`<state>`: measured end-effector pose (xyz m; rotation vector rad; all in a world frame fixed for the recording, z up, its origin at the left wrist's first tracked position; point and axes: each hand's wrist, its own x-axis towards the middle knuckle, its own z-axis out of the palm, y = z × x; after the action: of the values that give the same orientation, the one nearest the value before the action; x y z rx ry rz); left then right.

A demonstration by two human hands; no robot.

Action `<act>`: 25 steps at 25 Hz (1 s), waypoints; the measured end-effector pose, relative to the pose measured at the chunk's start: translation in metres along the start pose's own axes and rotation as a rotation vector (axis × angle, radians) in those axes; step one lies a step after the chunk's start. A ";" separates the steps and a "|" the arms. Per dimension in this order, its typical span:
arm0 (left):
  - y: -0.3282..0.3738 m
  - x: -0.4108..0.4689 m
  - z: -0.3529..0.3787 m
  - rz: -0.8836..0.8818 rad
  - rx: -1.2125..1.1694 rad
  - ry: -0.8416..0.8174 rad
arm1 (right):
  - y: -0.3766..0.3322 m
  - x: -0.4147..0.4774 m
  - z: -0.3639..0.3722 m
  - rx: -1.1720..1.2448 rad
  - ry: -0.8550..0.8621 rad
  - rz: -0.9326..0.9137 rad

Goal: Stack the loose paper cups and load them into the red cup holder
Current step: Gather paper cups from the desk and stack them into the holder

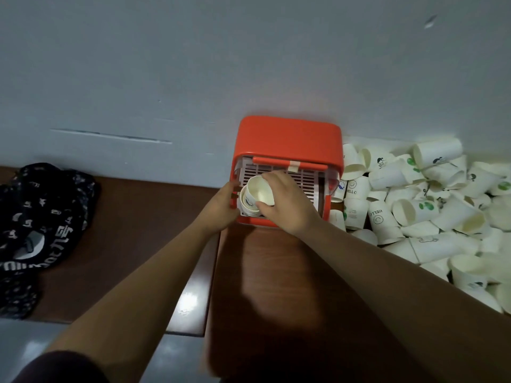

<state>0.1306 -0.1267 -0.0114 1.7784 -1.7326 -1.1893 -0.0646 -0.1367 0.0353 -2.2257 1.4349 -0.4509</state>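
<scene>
One paper cup (260,189), axis tilted, mouth up-left, gripped by right hand (287,205), one stack (247,207) in red cup holder (287,139), left hand (221,203) grip unclear

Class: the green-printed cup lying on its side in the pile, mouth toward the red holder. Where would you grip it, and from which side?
Take the green-printed cup round its side wall, likely from above: it lies sideways atop the pile, upper wall exposed, neighbours alongside.
</scene>
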 end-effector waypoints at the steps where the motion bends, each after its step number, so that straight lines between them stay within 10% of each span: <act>1: -0.001 -0.003 -0.001 -0.013 -0.068 0.005 | 0.000 0.003 0.006 -0.014 -0.040 -0.006; 18: 0.014 -0.053 0.018 -0.100 0.025 0.244 | 0.043 -0.077 -0.014 0.093 -0.127 0.230; 25: 0.077 -0.069 0.119 0.016 0.137 0.060 | 0.160 -0.201 -0.084 -0.049 0.017 0.511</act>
<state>-0.0007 -0.0409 0.0010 1.8545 -1.8287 -1.0216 -0.3102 -0.0268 0.0153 -1.7920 1.9566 -0.2617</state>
